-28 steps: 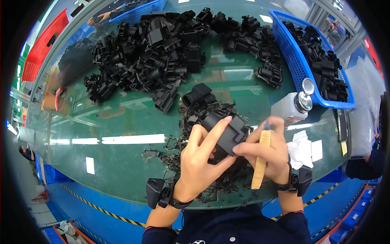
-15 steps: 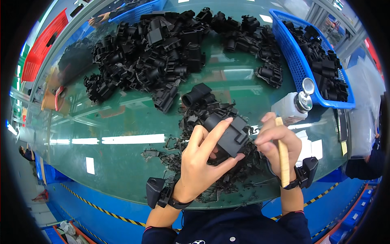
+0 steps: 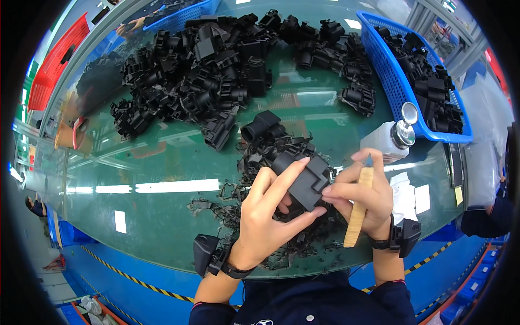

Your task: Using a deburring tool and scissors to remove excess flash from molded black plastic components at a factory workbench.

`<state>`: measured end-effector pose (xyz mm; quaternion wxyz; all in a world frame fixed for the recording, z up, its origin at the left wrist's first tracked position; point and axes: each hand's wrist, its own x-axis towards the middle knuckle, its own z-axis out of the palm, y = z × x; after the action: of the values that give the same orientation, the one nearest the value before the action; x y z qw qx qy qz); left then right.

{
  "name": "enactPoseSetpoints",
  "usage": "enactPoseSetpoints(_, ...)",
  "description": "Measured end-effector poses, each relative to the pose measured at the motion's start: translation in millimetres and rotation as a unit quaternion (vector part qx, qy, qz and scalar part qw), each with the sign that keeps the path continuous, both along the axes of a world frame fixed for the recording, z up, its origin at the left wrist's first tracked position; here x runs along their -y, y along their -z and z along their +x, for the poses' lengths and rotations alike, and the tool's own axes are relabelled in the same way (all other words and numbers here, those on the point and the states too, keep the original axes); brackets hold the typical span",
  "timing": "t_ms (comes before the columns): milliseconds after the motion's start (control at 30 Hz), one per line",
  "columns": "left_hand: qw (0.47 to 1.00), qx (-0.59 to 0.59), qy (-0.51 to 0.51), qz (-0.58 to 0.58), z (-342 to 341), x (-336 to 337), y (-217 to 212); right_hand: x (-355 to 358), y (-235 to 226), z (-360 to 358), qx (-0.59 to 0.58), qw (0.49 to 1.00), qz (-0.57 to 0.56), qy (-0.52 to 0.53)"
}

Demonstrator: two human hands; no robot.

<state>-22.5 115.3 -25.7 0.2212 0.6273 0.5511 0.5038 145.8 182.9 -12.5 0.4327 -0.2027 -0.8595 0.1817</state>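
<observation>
In my left hand (image 3: 264,216) is a black moulded plastic part (image 3: 310,186), blocky with a round tube end, gripped between the thumb and fingers. My right hand (image 3: 362,196) is closed around a wooden-handled knife (image 3: 357,211). The handle slants down toward me, and a short dark tip shows above the fingers. The right thumb and fingertip meet at the part's right edge. Beneath the part lies a heap of black plastic scraps (image 3: 233,211). Just beyond it, another black part (image 3: 262,125) rests on the scraps.
A large pile of black parts (image 3: 200,70) covers the far left of the green table (image 3: 162,216). More parts fill the blue basket (image 3: 387,81) at the far right. A whitish pump bottle (image 3: 382,142) stands beyond my right hand, near white paper (image 3: 402,195).
My right hand has moved left to the part's edge, and the knife handle has swung so its lower end points further left. My left hand and the part stay almost still.
</observation>
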Motion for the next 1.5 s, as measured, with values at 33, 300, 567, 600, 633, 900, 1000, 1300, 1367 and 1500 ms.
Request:
enactPoseSetpoints(33,1.000,-0.002,0.003,-0.009,0,0,0,0,1,-1,-0.005,1.000,-0.008,-0.005)
enactPoseSetpoints(300,0.999,-0.039,-0.027,0.014,-1,3,6,2,7,-6,-0.057,0.992,-0.101,-0.039)
enactPoseSetpoints(567,0.917,0.337,0.195,-0.084,-3,1,4,10,9,-7,-0.099,0.981,-0.145,-0.081)
enactPoseSetpoints(600,0.893,0.377,0.223,-0.103,-4,0,1,9,9,-7,-0.112,0.979,-0.150,-0.079)
enactPoseSetpoints(633,0.883,0.396,0.235,-0.097,-6,-1,4,7,9,-6,-0.124,0.977,-0.154,-0.077)
enactPoseSetpoints(900,0.819,0.536,0.136,-0.154,-4,2,0,11,2,-5,-0.237,0.890,-0.367,-0.128)
enactPoseSetpoints(1000,0.858,0.493,0.102,-0.098,-2,2,5,8,7,-7,-0.174,0.950,-0.255,-0.039)
enactPoseSetpoints(1300,0.966,0.219,0.079,0.114,4,-5,19,12,7,-12,-0.139,0.955,-0.260,0.024)
enactPoseSetpoints(1367,0.969,0.191,0.071,0.139,4,-7,20,11,7,-11,-0.140,0.957,-0.254,0.025)
enactPoseSetpoints(1500,0.976,0.109,0.045,0.181,5,-8,20,11,6,-9,-0.130,0.963,-0.233,0.034)
